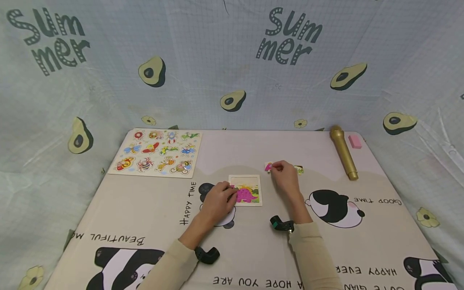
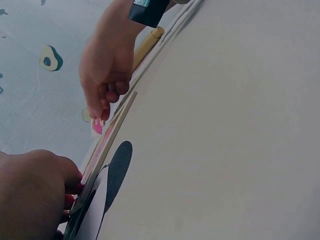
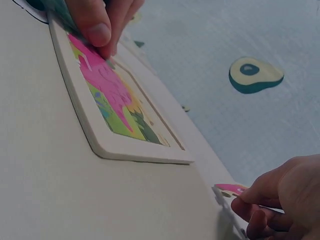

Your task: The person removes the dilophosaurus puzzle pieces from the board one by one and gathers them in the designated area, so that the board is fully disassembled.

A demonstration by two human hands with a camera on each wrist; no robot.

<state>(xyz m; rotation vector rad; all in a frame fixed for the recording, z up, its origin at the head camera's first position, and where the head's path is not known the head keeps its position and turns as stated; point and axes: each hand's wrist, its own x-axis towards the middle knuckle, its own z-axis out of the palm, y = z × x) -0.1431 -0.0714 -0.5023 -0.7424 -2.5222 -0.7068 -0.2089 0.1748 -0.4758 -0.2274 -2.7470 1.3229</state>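
A small framed jigsaw puzzle [image 1: 245, 203] with a pink dinosaur picture lies on the table, its far strip bare of picture. My left hand [image 1: 219, 201] is at its left side, fingers bent, thumb and fingertips touching the picture; whether they pinch a piece is hidden. To the right, my right hand [image 1: 286, 177] pinches a puzzle piece [image 1: 268, 166] with pink on it between thumb and finger; the right wrist view shows this piece [image 3: 230, 188] tilted near the table. Just right of that hand lies a green puzzle piece [image 1: 299, 169], partly covered by it.
A board of colourful insect pictures [image 1: 156, 153] lies at the back left. At the back right are a gold microphone-shaped object [image 1: 344, 153] and a pink block [image 1: 355, 141]. The table cover [image 1: 250, 249] has panda prints; a curtain [image 1: 195, 48] with avocados hangs behind.
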